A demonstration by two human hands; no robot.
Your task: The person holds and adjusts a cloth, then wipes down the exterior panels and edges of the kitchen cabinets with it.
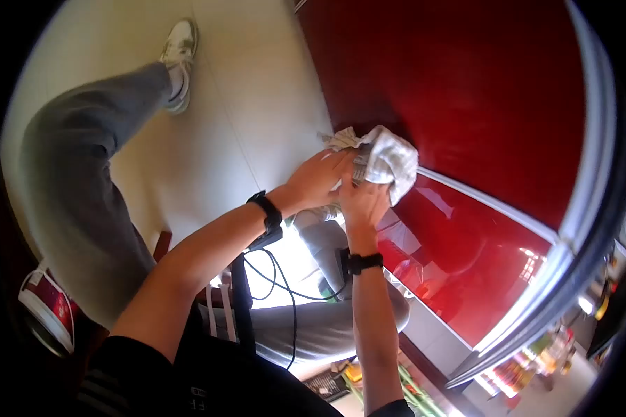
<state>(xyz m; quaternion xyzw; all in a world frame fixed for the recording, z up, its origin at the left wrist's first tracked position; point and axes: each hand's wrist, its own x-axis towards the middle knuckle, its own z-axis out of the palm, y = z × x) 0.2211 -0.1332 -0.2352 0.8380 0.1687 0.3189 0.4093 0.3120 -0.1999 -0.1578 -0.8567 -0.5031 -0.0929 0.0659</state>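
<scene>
Cloth (394, 158), off-white, checked and crumpled, is gripped by the left hand (321, 178) and right hand (364, 203), fingertips kinda lost in the folds, blocking some of the glossy red panel's (452, 83) left edge, thin black cable (294, 313) dangling nearer.

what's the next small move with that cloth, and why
Probably spread the cloth against the red panel: the cloth looks bunched, the left hand and right hand are both at it, and the panel shows directly behind it in view.

A black top (257, 389), grey trousers (73, 187) and black wristbands (365, 263) are worn.
</scene>
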